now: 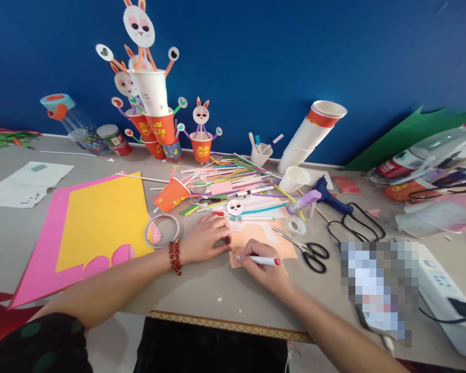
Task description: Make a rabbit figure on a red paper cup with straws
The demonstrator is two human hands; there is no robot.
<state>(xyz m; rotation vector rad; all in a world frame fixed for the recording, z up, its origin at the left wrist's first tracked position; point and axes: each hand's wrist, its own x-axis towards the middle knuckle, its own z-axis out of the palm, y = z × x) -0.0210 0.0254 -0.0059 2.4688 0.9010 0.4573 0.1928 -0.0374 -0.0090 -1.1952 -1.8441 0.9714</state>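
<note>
My right hand [263, 272] is closed around a white marker with a red end [267, 260], its tip against the near edge of a light orange sheet of paper [238, 240]. Some small drawn lines show at the tip. My left hand [205, 239] rests palm down with the thumb apart, fingertips at the sheet's left edge, holding nothing. Just beyond the paper lies a small white rabbit face [235, 207]. Black-handled scissors [303, 248] lie to the right of the sheet, near a roll of clear tape [295, 225].
Pink and yellow sheets [101, 217] lie left, under a tape ring [147, 235]. Rabbit-topped cups [159, 127] and a leaning cup stack [306, 137] stand at the blue wall. Many sticks [233, 178] lie between. Right are a glue gun [328, 194] and a power strip [437, 280].
</note>
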